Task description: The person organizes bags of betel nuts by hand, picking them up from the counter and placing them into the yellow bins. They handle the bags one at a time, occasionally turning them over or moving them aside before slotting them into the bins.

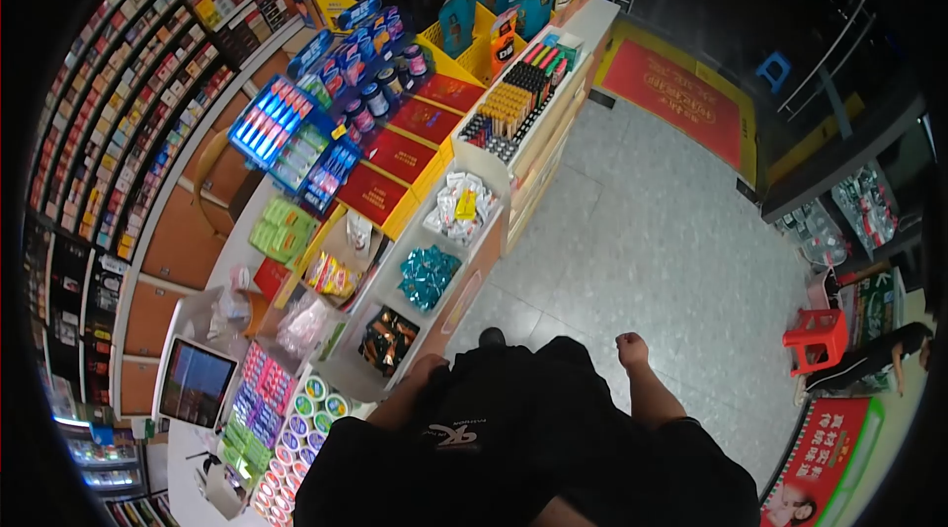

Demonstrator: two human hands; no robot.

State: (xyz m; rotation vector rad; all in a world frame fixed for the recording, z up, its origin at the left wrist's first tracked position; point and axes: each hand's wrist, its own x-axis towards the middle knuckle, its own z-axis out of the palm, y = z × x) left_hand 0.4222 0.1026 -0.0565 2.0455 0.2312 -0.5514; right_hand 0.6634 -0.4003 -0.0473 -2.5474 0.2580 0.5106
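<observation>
My left hand [427, 369] is low beside the counter's outer edge, near a white bin [359, 375] of black-and-gold packets [387, 340]. Its fingers are mostly hidden, and I cannot make out whether it touches the counter. Out over the grey floor, my right hand [633, 349] hangs with its fingers curled in; nothing shows in it. Further along the counter are teal packets [430, 277] and white packets [462, 208] with a yellow one among them. Beyond these, a long white tray [515, 110] contains several rows of small upright items.
Round tubs [314, 408] and a screen [197, 382] stand on the counter at left, before curved shelves of small boxes [128, 112]. A red stool [816, 341] and a person in dark clothes [869, 359] are at right. A red mat [676, 97] lies by the doorway.
</observation>
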